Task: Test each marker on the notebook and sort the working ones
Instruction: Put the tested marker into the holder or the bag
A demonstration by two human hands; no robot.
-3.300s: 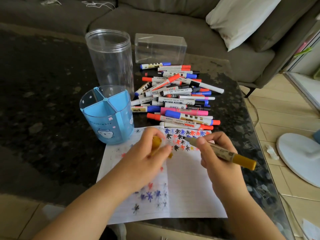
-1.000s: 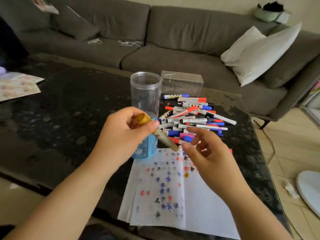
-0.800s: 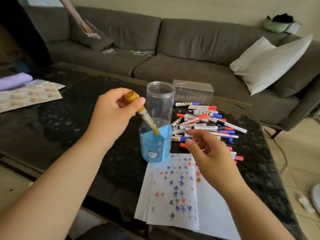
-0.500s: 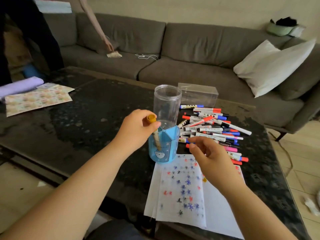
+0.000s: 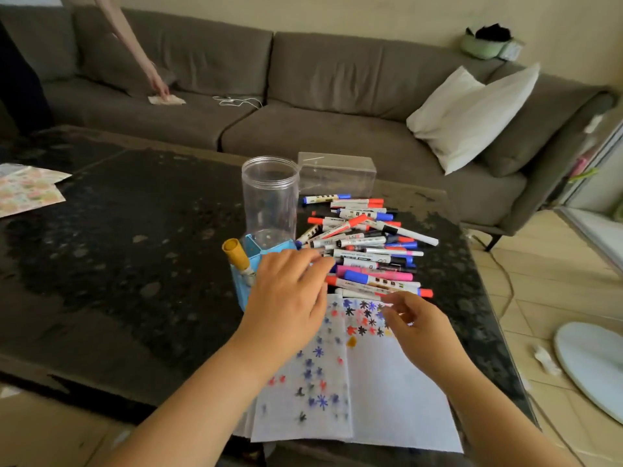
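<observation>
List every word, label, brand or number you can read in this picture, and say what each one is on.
None can be read.
Markers in the pile: printed barrel labels, too small and blurred to read.
Yellow marker in the blue holder: label too blurred.
Notebook: only coloured star scribbles, no words.
Clear jar and clear box: no visible print.
Patterned paper: pattern only, nothing legible.

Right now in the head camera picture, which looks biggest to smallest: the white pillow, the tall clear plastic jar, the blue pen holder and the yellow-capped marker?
1. White pillow, though it lies farthest from the camera.
2. Tall clear plastic jar.
3. Blue pen holder, partly hidden by the left hand.
4. Yellow-capped marker, standing in the holder.
</observation>
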